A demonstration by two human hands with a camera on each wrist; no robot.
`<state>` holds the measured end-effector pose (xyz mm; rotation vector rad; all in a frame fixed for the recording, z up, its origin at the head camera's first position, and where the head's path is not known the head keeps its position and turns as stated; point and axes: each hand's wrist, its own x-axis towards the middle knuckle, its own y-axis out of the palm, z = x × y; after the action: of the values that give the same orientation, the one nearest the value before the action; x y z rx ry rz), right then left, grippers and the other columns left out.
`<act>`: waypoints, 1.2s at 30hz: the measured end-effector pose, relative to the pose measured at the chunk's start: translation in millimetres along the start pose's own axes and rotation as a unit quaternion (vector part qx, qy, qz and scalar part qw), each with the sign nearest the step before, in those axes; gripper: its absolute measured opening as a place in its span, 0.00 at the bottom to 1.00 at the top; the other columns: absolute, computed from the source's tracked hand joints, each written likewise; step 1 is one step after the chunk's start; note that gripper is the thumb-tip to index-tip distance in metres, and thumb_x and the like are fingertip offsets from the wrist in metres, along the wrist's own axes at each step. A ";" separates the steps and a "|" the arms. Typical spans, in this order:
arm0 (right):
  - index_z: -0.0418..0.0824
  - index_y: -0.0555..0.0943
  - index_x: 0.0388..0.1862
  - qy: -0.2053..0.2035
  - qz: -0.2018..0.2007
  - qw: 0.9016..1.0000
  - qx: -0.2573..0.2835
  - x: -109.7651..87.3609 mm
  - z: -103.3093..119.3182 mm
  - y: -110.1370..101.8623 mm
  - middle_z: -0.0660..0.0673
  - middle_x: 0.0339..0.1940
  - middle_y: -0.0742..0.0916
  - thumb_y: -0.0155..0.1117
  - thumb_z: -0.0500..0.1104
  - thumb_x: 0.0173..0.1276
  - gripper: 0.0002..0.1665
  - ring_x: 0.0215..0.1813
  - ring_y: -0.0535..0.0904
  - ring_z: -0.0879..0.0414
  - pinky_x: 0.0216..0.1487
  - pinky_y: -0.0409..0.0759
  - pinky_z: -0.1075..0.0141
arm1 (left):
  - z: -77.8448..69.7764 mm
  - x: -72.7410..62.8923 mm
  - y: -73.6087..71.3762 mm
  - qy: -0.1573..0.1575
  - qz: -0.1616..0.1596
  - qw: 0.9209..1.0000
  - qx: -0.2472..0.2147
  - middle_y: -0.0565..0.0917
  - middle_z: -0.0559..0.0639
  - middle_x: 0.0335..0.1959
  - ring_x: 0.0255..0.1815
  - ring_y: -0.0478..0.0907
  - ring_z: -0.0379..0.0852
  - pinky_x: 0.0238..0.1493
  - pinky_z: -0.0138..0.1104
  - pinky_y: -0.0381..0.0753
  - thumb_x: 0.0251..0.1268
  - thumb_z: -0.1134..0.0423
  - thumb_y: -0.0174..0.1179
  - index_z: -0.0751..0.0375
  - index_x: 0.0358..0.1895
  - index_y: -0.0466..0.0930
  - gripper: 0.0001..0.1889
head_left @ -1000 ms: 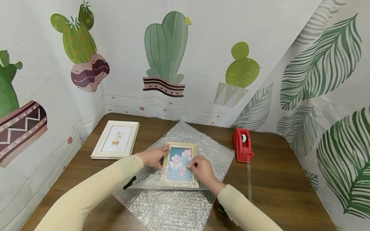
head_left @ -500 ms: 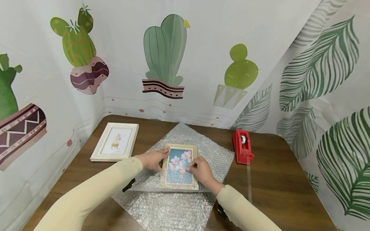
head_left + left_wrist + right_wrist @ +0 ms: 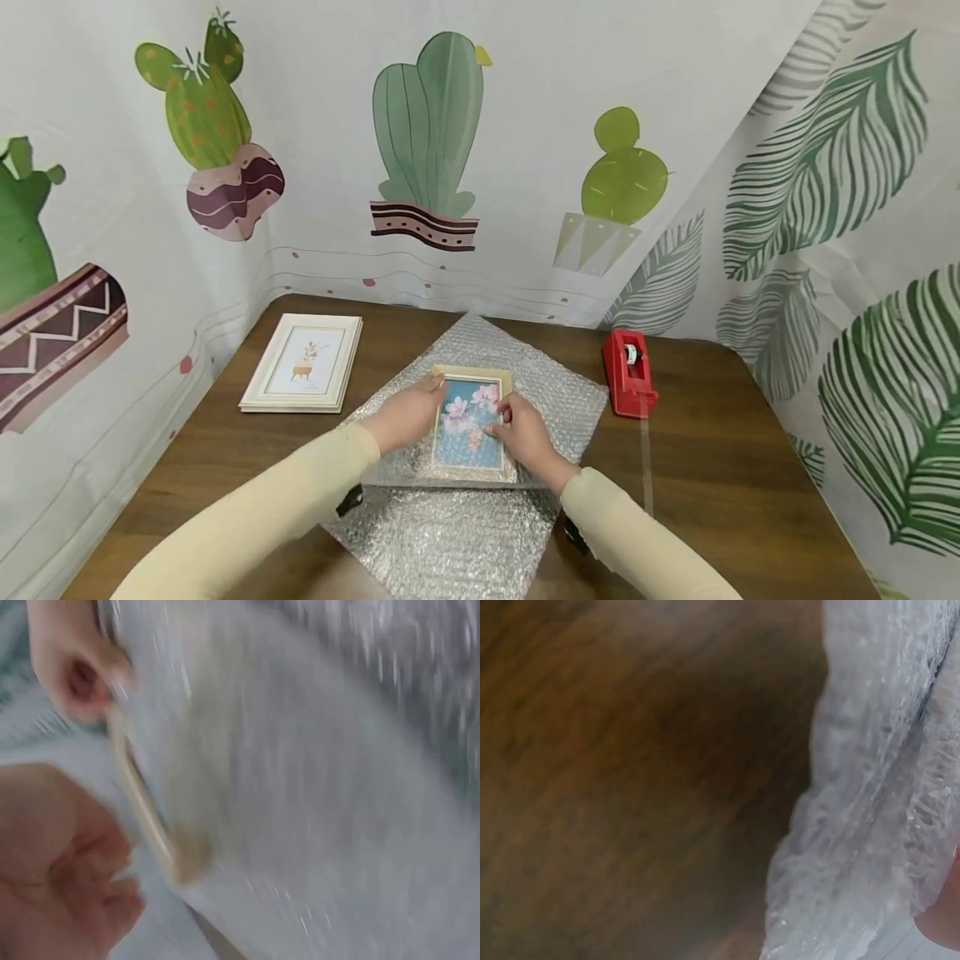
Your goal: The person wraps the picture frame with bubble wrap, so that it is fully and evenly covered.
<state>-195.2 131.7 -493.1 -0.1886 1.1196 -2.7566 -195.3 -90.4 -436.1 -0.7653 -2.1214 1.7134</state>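
A cream picture frame [image 3: 468, 389] with pink blossoms on blue lies on a sheet of bubble wrap [image 3: 558, 396]. The sheet's near corner is folded up over the lower part of the frame. My right hand [image 3: 525, 433] pinches this flap between thumb and fingers over the picture's right side. At the frame's upper left corner is my left hand [image 3: 408, 411]. Blurred in the left wrist view, the left hand [image 3: 67, 862] has loosely curled fingers, apart from the frame's edge [image 3: 142, 802]. The right wrist view shows folded bubble wrap [image 3: 862, 802] beside a fingertip [image 3: 941, 915].
White picture frames [image 3: 303, 358] lie stacked at the back left of the wooden table [image 3: 720, 450]. A red tape dispenser [image 3: 628, 375] stands at the right, with a clear tape strip [image 3: 647, 467] running toward the near side. A printed cloth [image 3: 315, 167] hangs behind the table.
My left hand has come off the frame's left side and shifted slightly, its thumb no longer showing there. The right hand keeps its pinch on the bubble wrap flap, nearly still.
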 end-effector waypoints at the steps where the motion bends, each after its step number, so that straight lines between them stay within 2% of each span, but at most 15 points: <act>1: 0.34 0.76 0.43 -0.001 -0.001 1.000 -0.005 0.4 0.0 -0.1 0.45 0.30 0.75 0.74 0.36 0.65 0.15 0.29 0.65 0.57 0.31 0.65 0.68 | -8.6 -5.3 3.7 0.008 -0.029 1.000 0.004 0.70 0.70 0.75 0.77 0.69 0.65 0.71 0.50 0.77 0.72 0.74 0.55 0.76 0.70 0.70 0.24; 2: 0.35 0.76 0.43 0.000 -0.001 1.000 -0.009 0.8 0.0 -0.1 0.45 0.30 0.75 0.74 0.36 0.65 0.15 0.29 0.65 0.57 0.32 0.65 0.68 | -16.8 -10.4 8.6 0.019 -0.050 0.999 -0.001 0.70 0.70 0.75 0.77 0.68 0.65 0.72 0.51 0.76 0.72 0.73 0.55 0.76 0.69 0.71 0.24; 3: 0.35 0.76 0.43 0.000 -0.002 1.000 -0.014 1.2 0.0 0.0 0.45 0.30 0.75 0.74 0.36 0.64 0.15 0.29 0.65 0.57 0.31 0.65 0.68 | -25.5 -16.4 13.4 0.024 -0.059 0.998 -0.018 0.69 0.70 0.76 0.77 0.68 0.65 0.72 0.52 0.75 0.73 0.71 0.54 0.76 0.71 0.69 0.25; 6: 0.35 0.77 0.43 0.001 -0.003 1.000 -0.025 1.5 0.8 0.3 0.45 0.30 0.76 0.74 0.37 0.64 0.15 0.29 0.65 0.58 0.30 0.66 0.68 | -43.3 -31.1 30.9 0.055 -0.054 0.997 -0.030 0.68 0.69 0.76 0.78 0.67 0.65 0.76 0.53 0.70 0.78 0.64 0.51 0.75 0.73 0.67 0.26; 9: 0.35 0.77 0.43 -0.002 -0.003 1.000 -0.031 2.3 1.1 1.6 0.45 0.29 0.76 0.75 0.37 0.64 0.15 0.28 0.65 0.58 0.30 0.65 0.69 | -47.3 -37.5 47.4 0.052 -0.043 0.998 -0.015 0.67 0.65 0.78 0.79 0.66 0.62 0.77 0.51 0.70 0.81 0.60 0.48 0.72 0.75 0.65 0.27; 13: 0.35 0.77 0.43 -0.006 0.000 0.999 -0.033 3.4 1.8 1.7 0.46 0.29 0.75 0.75 0.37 0.64 0.15 0.28 0.65 0.58 0.30 0.64 0.70 | -42.8 -37.5 58.9 0.049 -0.047 0.998 0.007 0.67 0.61 0.79 0.80 0.66 0.59 0.77 0.49 0.71 0.82 0.56 0.46 0.69 0.76 0.64 0.28; 17: 0.35 0.77 0.42 -0.003 0.000 1.000 -0.031 3.2 0.1 1.9 0.46 0.28 0.75 0.75 0.37 0.64 0.15 0.29 0.65 0.58 0.31 0.65 0.69 | -41.2 -37.6 62.9 0.060 -0.043 0.997 0.025 0.67 0.59 0.79 0.79 0.67 0.57 0.76 0.50 0.72 0.83 0.54 0.45 0.67 0.77 0.65 0.28; 22: 0.36 0.77 0.42 -0.012 0.003 1.000 -0.025 1.6 -1.1 -0.9 0.46 0.29 0.75 0.74 0.37 0.65 0.13 0.29 0.65 0.59 0.31 0.65 0.69 | -43.3 -36.8 63.9 0.050 -0.029 0.998 0.028 0.66 0.56 0.81 0.81 0.65 0.55 0.78 0.50 0.69 0.83 0.54 0.45 0.64 0.78 0.63 0.28; 26: 0.35 0.79 0.43 -0.013 0.047 0.999 -0.019 5.6 2.7 -12.6 0.46 0.30 0.77 0.72 0.38 0.67 0.12 0.30 0.67 0.59 0.31 0.67 0.70 | -45.8 -36.3 60.8 0.038 -0.017 0.999 0.029 0.65 0.55 0.81 0.82 0.63 0.53 0.79 0.50 0.68 0.83 0.55 0.45 0.62 0.78 0.63 0.28; 31: 0.32 0.81 0.49 -0.009 0.118 0.993 -0.019 27.4 7.4 -37.5 0.41 0.37 0.85 0.65 0.40 0.74 0.12 0.36 0.77 0.56 0.36 0.77 0.67 | -47.1 -35.8 58.7 0.023 -0.002 1.000 0.020 0.64 0.55 0.82 0.83 0.62 0.53 0.80 0.49 0.67 0.83 0.55 0.46 0.62 0.79 0.63 0.28; 33: 0.32 0.81 0.52 -0.010 0.124 0.992 -0.029 39.3 7.0 -45.5 0.38 0.42 0.87 0.62 0.41 0.76 0.14 0.42 0.81 0.52 0.42 0.82 0.62 | -48.2 -35.3 58.3 0.021 0.004 1.000 0.014 0.64 0.55 0.82 0.83 0.61 0.53 0.80 0.49 0.66 0.83 0.55 0.46 0.62 0.79 0.62 0.28; 36: 0.31 0.80 0.59 -0.011 0.112 0.992 -0.055 57.1 2.6 -53.3 0.34 0.52 0.87 0.57 0.41 0.79 0.17 0.52 0.83 0.44 0.53 0.84 0.52 | -50.2 -34.4 58.6 0.025 0.011 1.000 0.012 0.63 0.54 0.82 0.83 0.61 0.53 0.80 0.49 0.66 0.83 0.55 0.45 0.61 0.79 0.62 0.28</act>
<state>-256.0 156.4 -450.7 -0.1002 1.2083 -2.4941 -127.5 -61.7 -477.7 -0.8192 -2.0630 1.7112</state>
